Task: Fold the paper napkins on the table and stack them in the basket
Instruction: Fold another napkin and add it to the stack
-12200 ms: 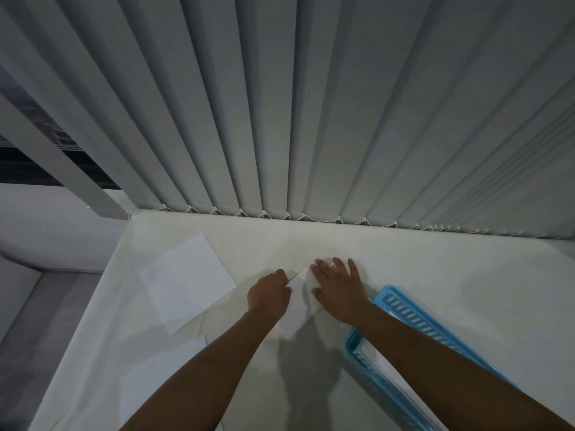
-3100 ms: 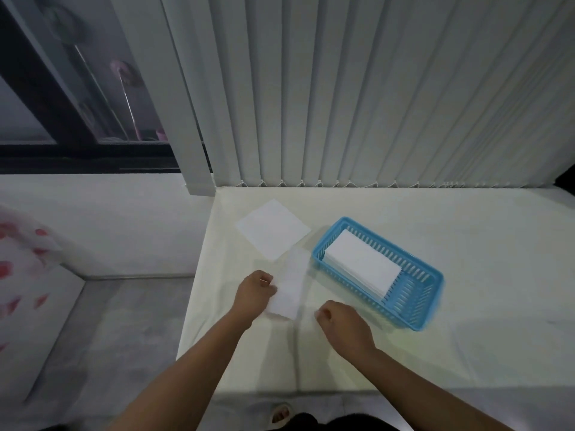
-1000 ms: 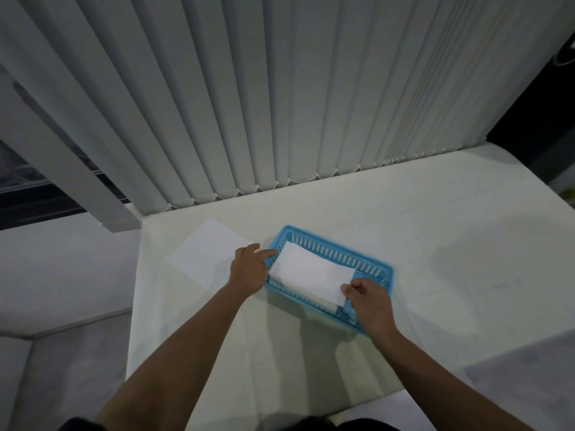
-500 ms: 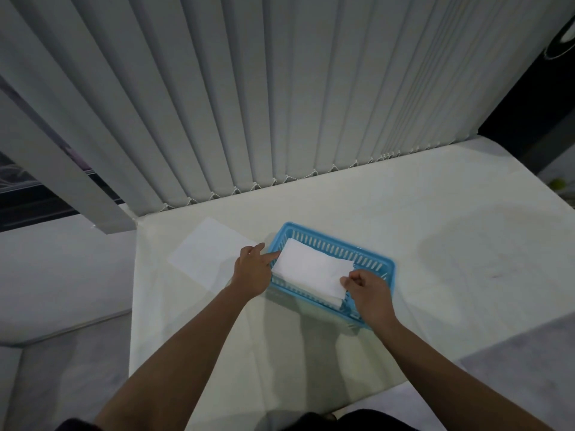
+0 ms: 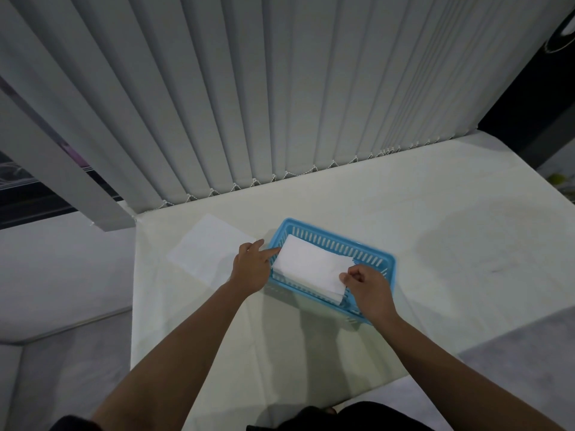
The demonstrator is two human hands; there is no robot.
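Note:
A blue slotted plastic basket (image 5: 378, 256) sits on the cream table. Inside it lies a stack of folded white napkins (image 5: 311, 267). My left hand (image 5: 252, 265) rests at the basket's left end, its index finger touching the left edge of the top napkin. My right hand (image 5: 367, 286) is over the basket's right end with its fingers curled against the right edge of the top napkin. An unfolded square napkin (image 5: 207, 247) lies flat on the table to the left of the basket, partly under my left hand.
Vertical grey blinds (image 5: 280, 104) hang along the table's far edge. The table's left edge (image 5: 134, 290) drops to a grey floor. A dark opening (image 5: 535, 98) stands at the far right. The cream table (image 5: 466, 244) extends to the right of the basket.
Since a second ago both hands have stayed at the basket's two ends, with the folded napkin settling on the stack. My right fingers have curled tighter at its right edge.

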